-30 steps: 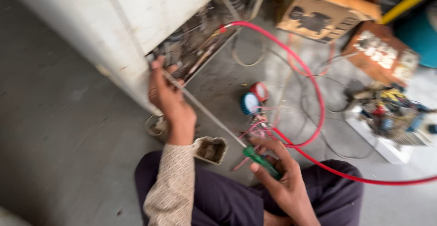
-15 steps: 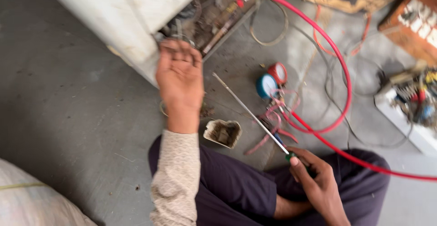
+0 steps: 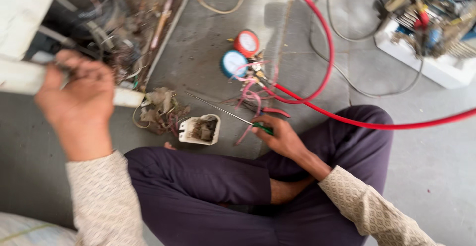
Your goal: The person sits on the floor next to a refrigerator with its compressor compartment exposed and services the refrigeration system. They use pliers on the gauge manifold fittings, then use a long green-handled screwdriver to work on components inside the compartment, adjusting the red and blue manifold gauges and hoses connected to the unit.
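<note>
the long screwdriver (image 3: 233,113) lies low over the grey floor (image 3: 64,127), in front of the person's crossed legs (image 3: 208,186). its green handle (image 3: 263,128) is in the right hand (image 3: 282,137), whose fingers are curled around it. the thin metal shaft runs from the handle up and to the left, and its tip ends near a small white box (image 3: 199,129) full of brown dirt. so the long line of the tool goes from the right hand toward the open machine on the left. the right hand is the one on the tool; the left hand is well apart from it.

the left hand (image 3: 79,94) is up at the white edge of the big machine (image 3: 25,75). its fingers are bent over that edge, and it looks like a tight hold, but the picture is blurry there so it is hard to be sure.

just beside the box is a messy clump of wires and dust (image 3: 158,108). past the tool sit two round gauges, one red (image 3: 246,43) and one blue (image 3: 233,64), touching each other. a red hose (image 3: 317,37) loops from them and runs across the right knee. inside the open machine are dark, dusty pipes and wires (image 3: 114,23). at the top right is a white tray (image 3: 436,67) with a pile of colourful tools and wires. a pale sack (image 3: 25,231) shows in the bottom left corner.
</note>
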Demonstrator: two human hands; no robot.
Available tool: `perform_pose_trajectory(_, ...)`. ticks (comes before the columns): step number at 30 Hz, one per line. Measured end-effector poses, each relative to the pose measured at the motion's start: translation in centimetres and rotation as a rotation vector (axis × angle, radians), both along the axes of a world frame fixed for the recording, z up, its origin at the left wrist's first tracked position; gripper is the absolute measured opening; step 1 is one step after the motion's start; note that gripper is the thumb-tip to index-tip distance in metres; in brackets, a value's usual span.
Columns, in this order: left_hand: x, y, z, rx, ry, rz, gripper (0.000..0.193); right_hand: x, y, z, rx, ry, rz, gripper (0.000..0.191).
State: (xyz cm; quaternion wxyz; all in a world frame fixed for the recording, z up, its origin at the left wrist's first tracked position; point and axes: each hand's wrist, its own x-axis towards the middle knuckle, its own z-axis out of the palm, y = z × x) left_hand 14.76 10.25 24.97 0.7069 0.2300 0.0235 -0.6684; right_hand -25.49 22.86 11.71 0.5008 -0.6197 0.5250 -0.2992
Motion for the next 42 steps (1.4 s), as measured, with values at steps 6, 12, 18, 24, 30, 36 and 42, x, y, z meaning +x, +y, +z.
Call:
perform_pose_trajectory(6, -0.9, -0.3, -0.1, 0.040, -0.041, 0.033, 0.028, -3.7, -0.2, 1.4, 0.101, 0.100, -0.059, 0.035)
perform_pose_trajectory(12, -0.5, -0.8, -1.1, -0.014, -0.119, -0.081, 0.033, -5.6, 0.0, 1.3, 0.069, -0.032, -0.023, 0.034)
perform_pose_trajectory(18, -0.9, 0.1, -1.4, 0.005, -0.164, -0.105, 0.033, -5.9, 7.0, -1.2, 0.521, -0.536, -0.347, 0.028)
perform_pose_trajectory(24, -1.7, -0.1, -1.7, -0.032, -0.250, -0.108, 0.035, -6.8, 12.3, -0.5, 1.066, -0.450, -0.332, 0.028)
perform_pose_trajectory(30, -1.7, 0.1, -2.1, -0.039, -0.273, -0.128, 0.034, -5.6, 12.9, 4.0, 0.986, -0.671, -0.007, 0.027)
perform_pose_trajectory(36, -1.3, 0.1, -2.6, -0.058, -0.285, -0.117, 0.036, -3.4, 8.9, 6.3, 0.590, -0.457, 0.098, 0.027)
perform_pose_trajectory(42, -2.1, 0.4, -1.7, -0.027, -0.230, -0.088, 0.033, -0.1, 4.5, 6.5, 0.455, -0.527, -0.004, 0.028)
